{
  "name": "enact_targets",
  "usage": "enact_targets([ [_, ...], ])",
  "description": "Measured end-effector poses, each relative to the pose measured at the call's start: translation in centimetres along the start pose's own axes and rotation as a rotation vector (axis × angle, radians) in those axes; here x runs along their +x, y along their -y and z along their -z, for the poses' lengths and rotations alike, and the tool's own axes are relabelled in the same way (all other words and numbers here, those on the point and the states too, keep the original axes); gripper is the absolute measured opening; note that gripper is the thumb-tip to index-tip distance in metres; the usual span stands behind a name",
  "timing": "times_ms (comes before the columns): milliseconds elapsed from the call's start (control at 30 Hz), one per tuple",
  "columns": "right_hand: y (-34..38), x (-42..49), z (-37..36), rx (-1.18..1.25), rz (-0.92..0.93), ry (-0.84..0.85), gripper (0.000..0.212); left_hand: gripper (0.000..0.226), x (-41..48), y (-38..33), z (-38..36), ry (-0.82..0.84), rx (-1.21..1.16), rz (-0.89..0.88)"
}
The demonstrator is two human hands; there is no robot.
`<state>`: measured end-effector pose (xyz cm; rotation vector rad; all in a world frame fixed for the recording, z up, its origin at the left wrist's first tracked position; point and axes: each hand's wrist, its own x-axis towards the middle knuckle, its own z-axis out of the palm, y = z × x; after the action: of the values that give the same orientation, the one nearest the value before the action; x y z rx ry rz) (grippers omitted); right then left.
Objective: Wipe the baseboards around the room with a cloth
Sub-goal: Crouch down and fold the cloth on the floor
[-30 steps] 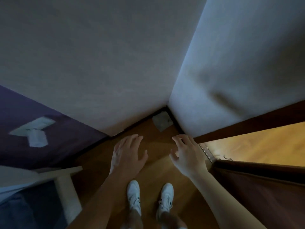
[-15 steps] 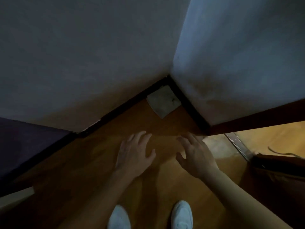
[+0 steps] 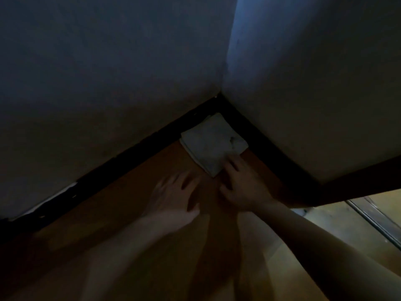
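Head view: folded cloth (image 3: pixel 211 142) is lying flat on the floor (image 3: pixel 130 213) in the corner, touching both dark baseboards (image 3: pixel 134 153). Right hand (image 3: pixel 243 185) is touching its near corner with loosely extended fingers; no pinch visible. Left hand (image 3: pixel 173 198) is hovering spread and blurred, holding nothing. Judging the cloth light, soft and floppy; pinching the layered near edge should keep the folds together.

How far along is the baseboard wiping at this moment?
Done: nothing visibly; the light is too dim to tell wiped from unwiped. In hand: the folded cloth lies on the floor in the corner, the right hand touching its near edge without gripping; the left hand hovers open beside. Left: lifting the cloth and wiping the dark baseboard along both walls.
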<state>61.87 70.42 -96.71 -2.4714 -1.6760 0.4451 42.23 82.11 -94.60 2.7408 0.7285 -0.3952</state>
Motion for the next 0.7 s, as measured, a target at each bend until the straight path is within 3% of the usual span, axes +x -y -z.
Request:
enact_targets([
  [267, -0.3, -1.7, -2.4, -0.127, 0.02, 0.118, 0.082, 0.079, 1.6, 0.4, -3.1, -0.056, -0.065, -0.06],
  [400, 1.9, -6.3, -2.7, -0.197, 0.089, 0.091, 0.083, 0.077, 0.7, 0.0, -4.2, -0.075, -0.036, -0.143],
  [700, 5.1, -16.3, -5.0, 0.028, 0.223, 0.059, 0.066, 0.072, -4.6, 0.6, -5.3, -0.024, 0.077, -0.44],
])
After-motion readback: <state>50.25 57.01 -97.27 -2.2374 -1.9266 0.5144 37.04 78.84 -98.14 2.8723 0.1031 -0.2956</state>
